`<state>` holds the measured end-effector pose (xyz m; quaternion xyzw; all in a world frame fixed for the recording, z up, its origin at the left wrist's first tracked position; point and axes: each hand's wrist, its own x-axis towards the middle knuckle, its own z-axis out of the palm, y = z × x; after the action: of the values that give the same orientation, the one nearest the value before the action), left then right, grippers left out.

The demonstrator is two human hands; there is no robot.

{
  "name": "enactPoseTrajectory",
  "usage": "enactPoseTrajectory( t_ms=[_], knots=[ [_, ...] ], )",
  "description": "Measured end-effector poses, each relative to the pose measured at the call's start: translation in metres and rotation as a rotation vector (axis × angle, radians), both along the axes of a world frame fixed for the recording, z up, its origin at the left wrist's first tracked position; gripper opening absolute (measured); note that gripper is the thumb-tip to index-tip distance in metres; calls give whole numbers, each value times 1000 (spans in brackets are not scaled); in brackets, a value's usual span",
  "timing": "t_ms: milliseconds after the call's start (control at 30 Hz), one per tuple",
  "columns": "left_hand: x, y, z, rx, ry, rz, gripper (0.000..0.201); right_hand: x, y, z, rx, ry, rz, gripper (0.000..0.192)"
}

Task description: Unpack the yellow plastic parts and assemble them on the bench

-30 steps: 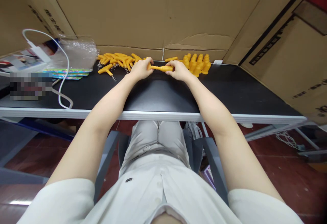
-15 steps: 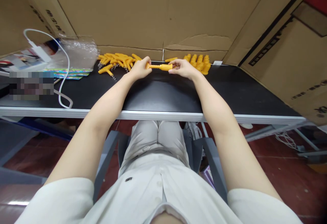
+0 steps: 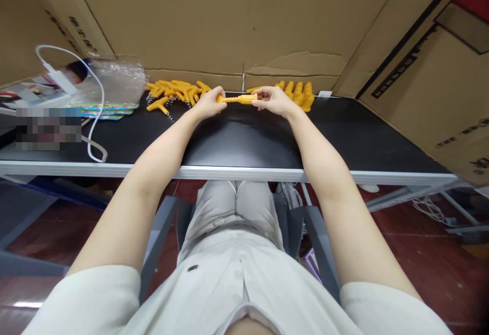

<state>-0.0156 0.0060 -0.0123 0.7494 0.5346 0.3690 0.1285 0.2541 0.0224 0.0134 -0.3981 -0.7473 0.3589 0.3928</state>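
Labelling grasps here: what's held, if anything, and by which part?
Yellow piece, by its ribbed end, in the left hand; the right hand has fingers at its wide end, grip unclear.

The tool (image 3: 230, 100) is yellow-orange, the tabletop (image 3: 244, 144) black, its edge (image 3: 244, 173) silver, the cardboard (image 3: 160, 19) brown, black-lettered.

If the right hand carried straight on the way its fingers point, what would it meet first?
The near end of the yellow tool, whose other end the left hand grips. Whether the right hand's fingertips already touch it is hard to tell.
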Motion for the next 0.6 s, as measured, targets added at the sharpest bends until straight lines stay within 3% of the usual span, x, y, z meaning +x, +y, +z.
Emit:
enactPoseTrajectory(
  t_ms=[67, 200, 367, 600],
  knots=[
    [-1, 0, 1, 19, 25, 3, 21, 0, -4, 2, -15, -25, 13, 24],
    [-1, -1, 2, 51, 90, 47, 26, -4, -15, 9, -71, -15, 4, 38],
    [-1, 4, -3, 108, 81, 46, 34, -14, -21, 10, -263, 128, -55, 51],
    [3, 2, -2, 96, 55, 47, 27, -14, -16, 8, -352, 91, -116, 62]
  ],
)
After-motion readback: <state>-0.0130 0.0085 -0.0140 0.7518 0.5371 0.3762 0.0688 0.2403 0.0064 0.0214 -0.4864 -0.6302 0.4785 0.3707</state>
